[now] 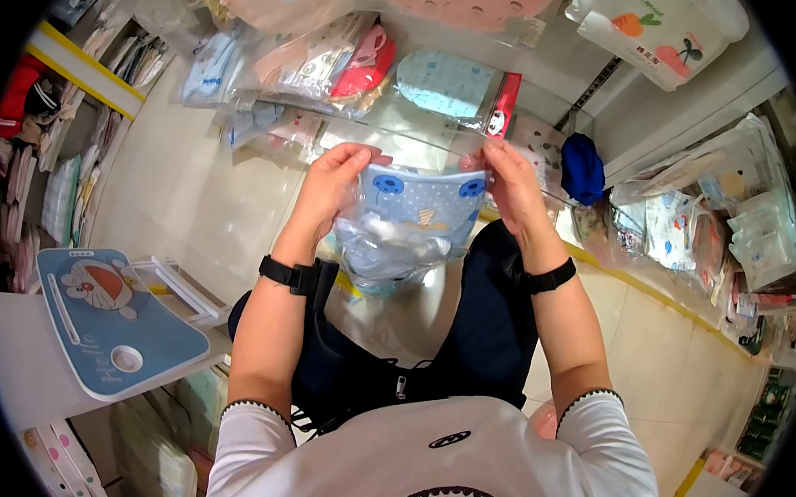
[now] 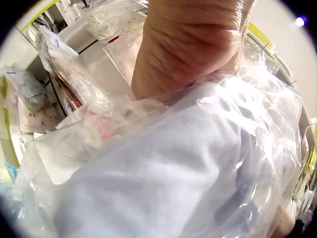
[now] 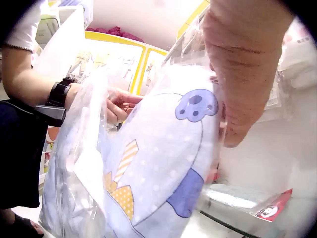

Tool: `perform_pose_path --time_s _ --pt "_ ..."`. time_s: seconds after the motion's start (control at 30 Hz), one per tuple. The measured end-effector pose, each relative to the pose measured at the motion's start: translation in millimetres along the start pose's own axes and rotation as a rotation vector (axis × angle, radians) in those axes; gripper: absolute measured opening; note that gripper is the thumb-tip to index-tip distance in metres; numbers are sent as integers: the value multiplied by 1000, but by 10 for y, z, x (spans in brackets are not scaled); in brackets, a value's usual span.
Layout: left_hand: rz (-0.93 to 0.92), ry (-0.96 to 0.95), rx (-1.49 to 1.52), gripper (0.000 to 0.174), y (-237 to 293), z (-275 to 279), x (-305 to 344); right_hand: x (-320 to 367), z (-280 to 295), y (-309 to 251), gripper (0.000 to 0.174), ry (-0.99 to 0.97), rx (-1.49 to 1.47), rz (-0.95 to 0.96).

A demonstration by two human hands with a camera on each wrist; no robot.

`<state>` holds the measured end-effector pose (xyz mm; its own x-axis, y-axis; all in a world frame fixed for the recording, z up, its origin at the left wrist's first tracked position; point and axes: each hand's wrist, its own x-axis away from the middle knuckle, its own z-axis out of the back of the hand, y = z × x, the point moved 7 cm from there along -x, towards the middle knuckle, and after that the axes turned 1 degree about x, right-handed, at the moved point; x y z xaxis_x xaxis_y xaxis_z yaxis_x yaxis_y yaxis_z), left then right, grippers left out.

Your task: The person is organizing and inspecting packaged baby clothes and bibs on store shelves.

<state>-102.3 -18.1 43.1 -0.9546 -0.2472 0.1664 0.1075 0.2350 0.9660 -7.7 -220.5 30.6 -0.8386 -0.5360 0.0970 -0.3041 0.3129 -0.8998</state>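
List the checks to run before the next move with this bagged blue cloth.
1. Grip of left hand on top edge of clear plastic bag: ok, pinched.
2. Grip of right hand on same edge: ok.
3. Pale blue printed cloth inside bag: ok.
4. Bag mouth open or sealed: cannot tell.
5. Bag held free of the packaged goods behind: ok.
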Motion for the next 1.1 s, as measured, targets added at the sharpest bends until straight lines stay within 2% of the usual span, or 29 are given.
perform_pose_path --time_s 0.13,0.27,0.4,0.5,0.6,0.67,0.7,0.73,0.8,0.83,0.93,1.0,1.1 --pt "14 40 87 15 37 43 -15 -157 -51 -14 15 87 18 55" --pt "-38 72 105 25 85 47 12 -201 -125 -48 15 116 74 136" --pt "-9 13 -65 25 151 91 73 -156 -169 -50 19 46 63 196" --pt "59 -66 -102 23 193 70 113 -125 -143 -19 19 43 99 168" --pt "-66 43 18 25 62 149 31 -152 -56 43 22 97 139 202" --pt "-61 93 -23 29 -94 220 -40 -139 -48 80 26 168 153 263" --pt "-59 122 -45 32 -103 237 -42 -117 -65 87 36 198 131 222" --pt "-40 137 -42 36 -119 230 -25 -126 -41 116 38 222 100 243" --pt "0 170 -34 47 -121 153 40 -151 27 181 42 268 38 281" --pt "16 168 -50 58 -68 97 72 -132 44 155 41 310 22 291" --pt "-216 -82 -104 61 39 -130 126 -152 136 140 32 278 -23 200" --pt "-277 -110 -342 48 64 -188 158 -184 191 143 25 302 25 156" --pt "-222 -79 -547 34 26 -220 169 -167 177 105 26 265 107 121"
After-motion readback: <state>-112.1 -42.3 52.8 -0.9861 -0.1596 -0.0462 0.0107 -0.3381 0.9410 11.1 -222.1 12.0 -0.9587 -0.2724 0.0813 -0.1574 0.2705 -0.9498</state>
